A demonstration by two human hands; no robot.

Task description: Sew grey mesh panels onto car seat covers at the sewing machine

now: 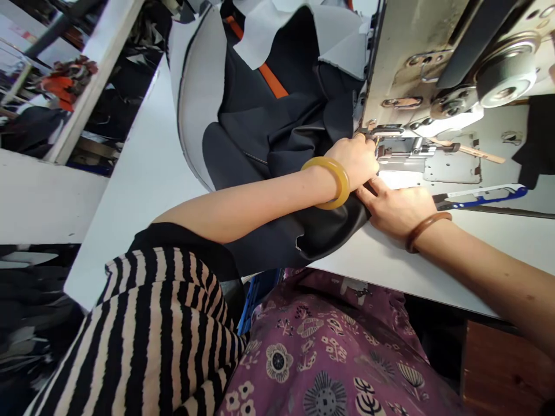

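Note:
A large black leather-like cover (277,138) with pale grey backing lies bunched on the white table, its right edge at the sewing machine (399,98). My left hand (353,159), with a yellow bangle on the wrist, is closed on the cover close to the needle area, its fingertips partly hidden. Just below and to the right, my right hand (401,208) has its thumb and forefinger together on the cover's edge. A brown bangle circles that wrist. The two hands nearly touch, and the seam under them is hidden.
Right of the hands lies a blue-and-white handled tool (489,196), with a thin wooden strip (481,152) above it on the machine bed. An orange strip (273,81) shows among the cover's folds. Scraps (65,86) fill a shelf at left.

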